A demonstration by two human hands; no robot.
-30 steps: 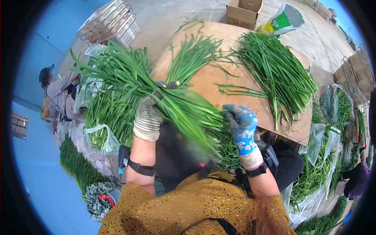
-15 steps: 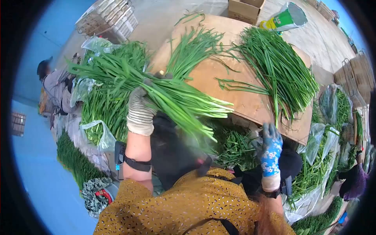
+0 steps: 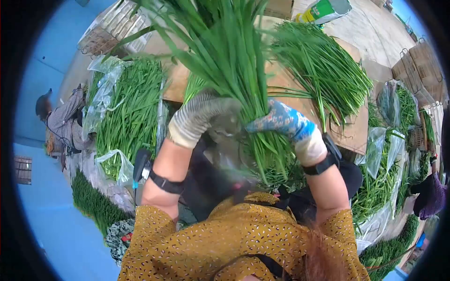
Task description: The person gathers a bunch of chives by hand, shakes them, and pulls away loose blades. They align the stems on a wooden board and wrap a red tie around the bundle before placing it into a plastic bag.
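Note:
A bunch of garlic chives [image 3: 234, 61] stands nearly upright in front of me, leaves up and pale stems down, slightly blurred. My left hand [image 3: 204, 114], in a grey-and-white striped glove, closes around its left side. My right hand [image 3: 283, 122], in a blue flowered glove, grips the lower stems from the right. Behind the bunch is a wooden board [image 3: 349, 136], with a large pile of chives [image 3: 323, 70] on its right. A smaller clump [image 3: 193, 86] on the board is partly hidden by the left hand and the raised bunch.
Plastic-lined heaps of chives lie at the left [image 3: 131, 112] and right [image 3: 382, 187]. Crates [image 3: 112, 28] stand at the back left, more [image 3: 424, 70] at the right. A green-and-yellow bag [image 3: 323, 11] lies beyond the board. Another person [image 3: 68, 114] sits at far left.
The bunch has swung from lying sideways in my left hand to nearly upright. My right hand has come up from the board's near edge and taken hold of its stems.

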